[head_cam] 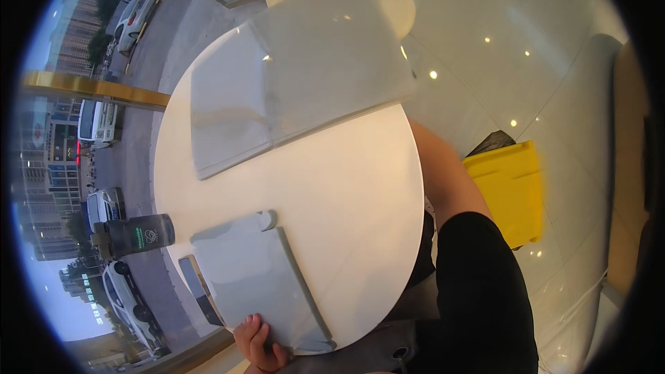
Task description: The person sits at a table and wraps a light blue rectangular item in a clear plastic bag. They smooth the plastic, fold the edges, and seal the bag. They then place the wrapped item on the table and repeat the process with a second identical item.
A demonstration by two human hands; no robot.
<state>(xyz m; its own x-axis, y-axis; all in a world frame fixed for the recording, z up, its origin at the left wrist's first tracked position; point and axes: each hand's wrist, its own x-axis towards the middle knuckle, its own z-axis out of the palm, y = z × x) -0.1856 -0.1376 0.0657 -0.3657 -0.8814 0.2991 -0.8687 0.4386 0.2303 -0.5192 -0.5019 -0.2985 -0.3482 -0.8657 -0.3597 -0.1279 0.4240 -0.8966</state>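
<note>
A grey folded plastic sheet (254, 275), rolled at one far corner, lies on the near part of the round white table (337, 192). My left hand (262, 345) is at its near left corner, fingers bunched on the edge; whether they pinch it is hidden. Out of view is my right hand. Beside the sheet's left edge lies a phone (200, 288), partly overhanging the table rim. Farther off, a wide stack of translucent plastic sheets (322, 62) spreads across the table and juts past its right edge.
A dark drinking bottle (140, 235) stands at the table's left rim, near the window. Right of my bare leg (452, 171) is a yellow bin (504, 192) with a dark liner. Beyond the table is a pale seat (397, 0). Parked cars show outside.
</note>
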